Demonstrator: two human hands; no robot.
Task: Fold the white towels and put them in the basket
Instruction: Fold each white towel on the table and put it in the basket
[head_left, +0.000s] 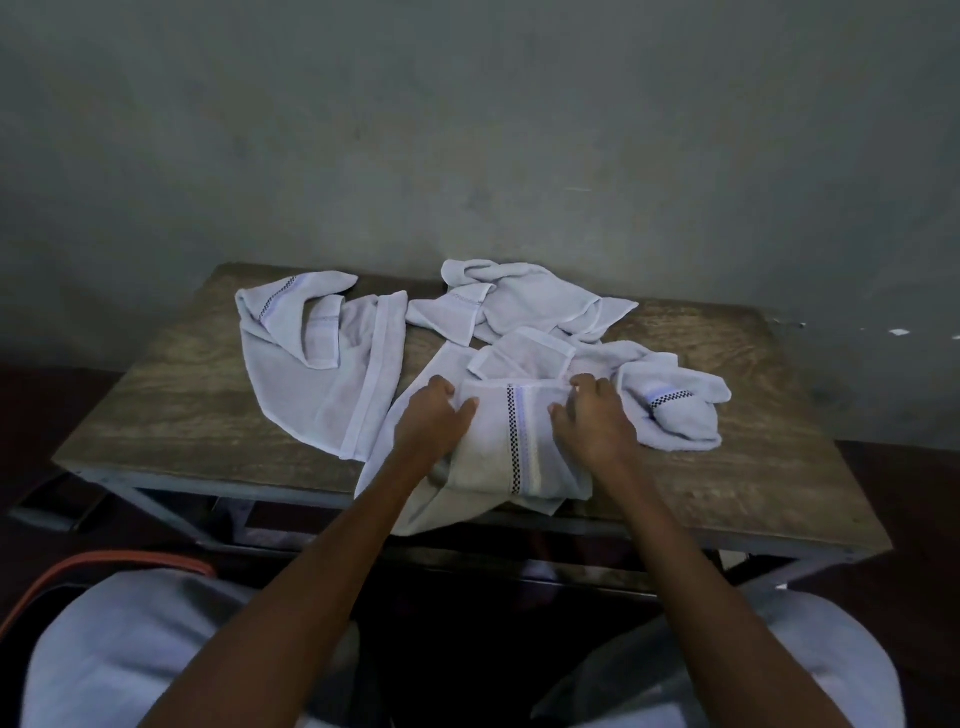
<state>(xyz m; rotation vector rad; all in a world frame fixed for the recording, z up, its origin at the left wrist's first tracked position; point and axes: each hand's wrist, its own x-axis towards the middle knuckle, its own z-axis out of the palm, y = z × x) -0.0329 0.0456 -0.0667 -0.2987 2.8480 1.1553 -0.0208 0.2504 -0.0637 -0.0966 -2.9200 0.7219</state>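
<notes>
Knees (119, 649) in pale cloth, nearest the camera, below the near edge of a wooden table (208, 415). Left hand (434, 421) and right hand (597, 421), each pinching a side of a half-folded white towel (511, 441) with a checkered stripe, at the table's near edge. Loose towels on the table: one left (317, 364), one at the back (519, 301), one right (675, 405).

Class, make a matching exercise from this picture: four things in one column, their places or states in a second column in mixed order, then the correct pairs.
Things
1. left hand
2. right hand
3. far-left towel
4. table

Places or states
A. bare worn wood along the right side
B. lies crumpled, untouched
C. grips the left side of the checker-striped towel
D. grips that towel's right side

Pairs: 1-C, 2-D, 3-B, 4-A
</notes>
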